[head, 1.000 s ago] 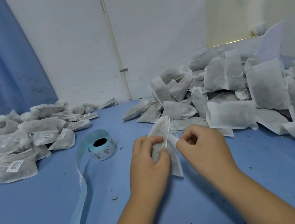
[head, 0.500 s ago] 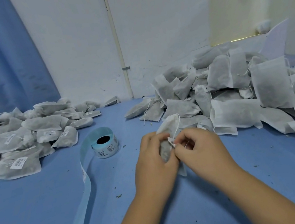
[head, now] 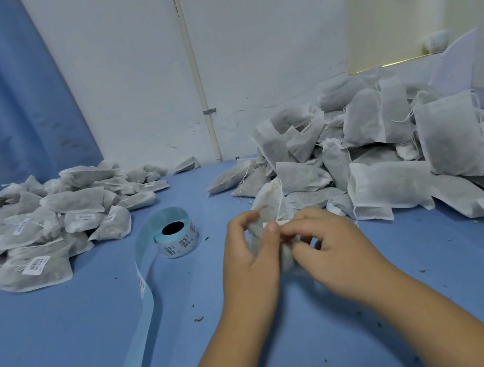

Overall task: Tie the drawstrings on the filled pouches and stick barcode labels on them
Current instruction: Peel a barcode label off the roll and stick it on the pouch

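Head view: your left hand point(head: 251, 255) grips the pouch point(head: 268, 198) just above the table point(head: 68, 340), and your right hand point(head: 334, 244) pinches at its neck, the two hands touching. I can't tell whether you've caught the drawstring point(head: 280, 201). An uneven pull may slip the knot or tear the thin fabric. Farther off, the label roll point(head: 178, 239) trails a loose tail that could snag, and the untied heap point(head: 391, 164) may slide.

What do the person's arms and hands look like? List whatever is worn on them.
The left hand and the right hand are bare: no gloves, rings or watch in view. Both forearms are bare too, with no sleeve down to the picture's edge. The visible left thumbnail looks short and unpainted.
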{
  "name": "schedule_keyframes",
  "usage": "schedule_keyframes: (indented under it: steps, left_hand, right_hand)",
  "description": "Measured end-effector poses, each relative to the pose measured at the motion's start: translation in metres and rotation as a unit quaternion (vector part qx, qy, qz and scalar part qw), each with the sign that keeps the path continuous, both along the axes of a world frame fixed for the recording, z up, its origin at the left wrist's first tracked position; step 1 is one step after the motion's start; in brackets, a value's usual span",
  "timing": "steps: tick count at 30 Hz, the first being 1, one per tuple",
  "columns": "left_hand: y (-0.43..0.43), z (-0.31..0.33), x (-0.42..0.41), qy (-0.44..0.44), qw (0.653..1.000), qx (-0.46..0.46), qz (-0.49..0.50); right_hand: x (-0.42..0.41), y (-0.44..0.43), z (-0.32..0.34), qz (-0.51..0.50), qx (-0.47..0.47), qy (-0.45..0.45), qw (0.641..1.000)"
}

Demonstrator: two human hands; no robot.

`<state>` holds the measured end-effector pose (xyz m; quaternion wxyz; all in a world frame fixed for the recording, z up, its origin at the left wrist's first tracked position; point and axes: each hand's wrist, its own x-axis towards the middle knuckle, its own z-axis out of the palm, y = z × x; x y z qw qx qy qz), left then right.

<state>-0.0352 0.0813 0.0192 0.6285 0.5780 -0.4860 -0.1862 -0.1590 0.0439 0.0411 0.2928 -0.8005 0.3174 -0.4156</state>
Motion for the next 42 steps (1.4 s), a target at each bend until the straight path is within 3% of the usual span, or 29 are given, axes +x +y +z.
schedule_keyframes:
  steps: [5,9,17,31,36,42]
  left_hand:
    - [0.0,0.003,0.006,0.063,0.997,-0.017,0.037]
    - [0.003,0.005,0.004,0.084,0.996,-0.029,0.016]
    - [0.007,0.006,-0.005,0.11,0.99,0.0,-0.093]
    - [0.002,0.004,0.002,0.177,0.981,0.058,-0.059]
    - [0.004,0.005,0.002,0.173,0.967,0.139,-0.127]
    - [0.006,0.005,0.003,0.187,0.974,0.091,-0.091]
  right_hand:
    - [0.002,0.002,0.002,-0.026,0.064,-0.085,0.994]
    - [0.0,-0.005,0.002,-0.096,0.201,-0.151,0.963]
    - [-0.003,-0.002,0.0,0.062,0.36,-0.243,0.899]
    - [0.001,-0.002,-0.004,0.05,0.338,-0.228,0.912]
    - [0.0,-0.003,-0.003,-0.001,0.3,-0.228,0.926]
    - [0.001,0.0,-0.005,0.022,0.323,-0.207,0.923]
